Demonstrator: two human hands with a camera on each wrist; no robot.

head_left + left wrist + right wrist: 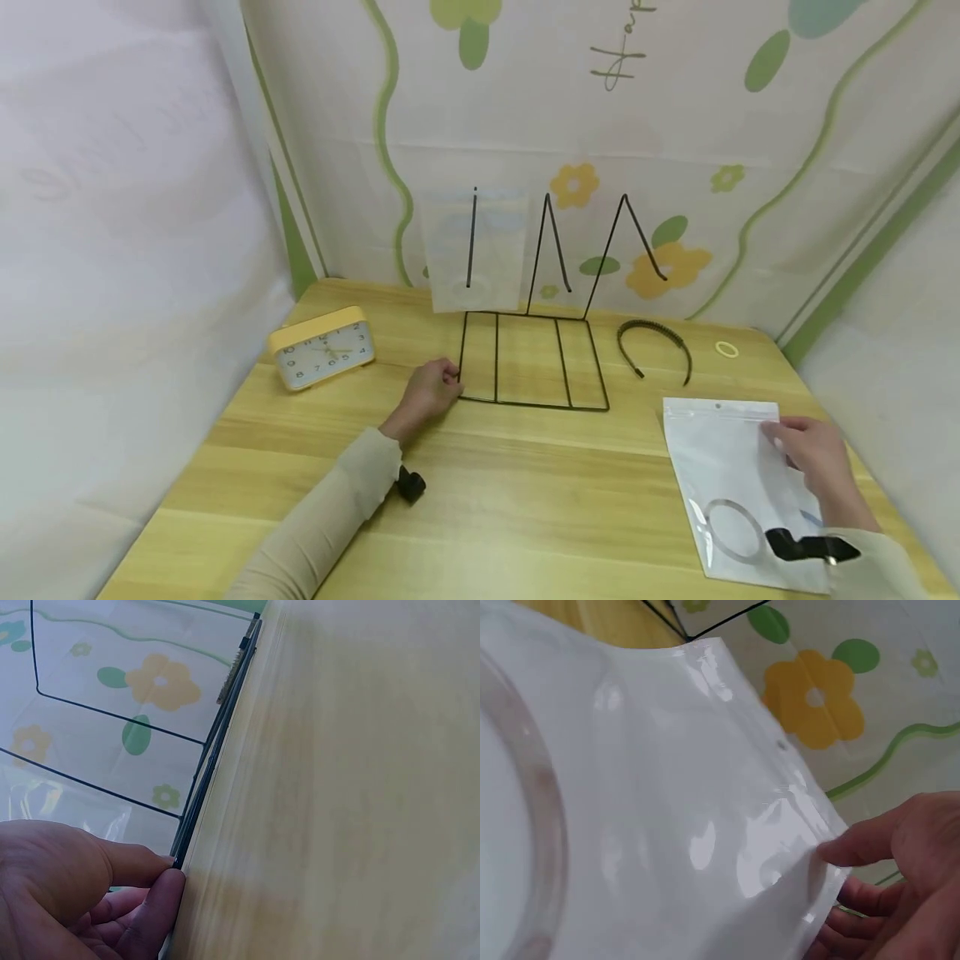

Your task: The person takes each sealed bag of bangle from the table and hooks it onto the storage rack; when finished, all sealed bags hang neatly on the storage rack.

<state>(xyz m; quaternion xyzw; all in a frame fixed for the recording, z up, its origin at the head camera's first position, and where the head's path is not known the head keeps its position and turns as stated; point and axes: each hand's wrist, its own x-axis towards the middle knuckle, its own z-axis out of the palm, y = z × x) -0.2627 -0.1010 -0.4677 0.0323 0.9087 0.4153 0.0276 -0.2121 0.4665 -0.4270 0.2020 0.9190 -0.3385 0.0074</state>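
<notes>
Pinching the left edge of the black wire rack (496, 358) between thumb and forefinger, my left hand (429, 393) sits just left of the head view's middle, its other fingers curled in. The rack stands on the wooden table (480, 508) at the centre, its three bent uprights rising toward the flowered backdrop (667, 108). A translucent plastic bag (501, 250) stands at the rack's back left, the leftmost upright crossing in front of it.

At the lower right of the frame, my right hand (813, 454) grips the upper right edge of a white zip bag (716, 458), thumb on its face; a ring (731, 502) shows at the bag's lower end. I cannot tell what the ring is.

Just right of the rack lies a dark braided headband (656, 327), with a small pale-yellow ring band (726, 346) farther right. Over at the left sits a yellow alarm clock (324, 350), tilted, its face toward me.
</notes>
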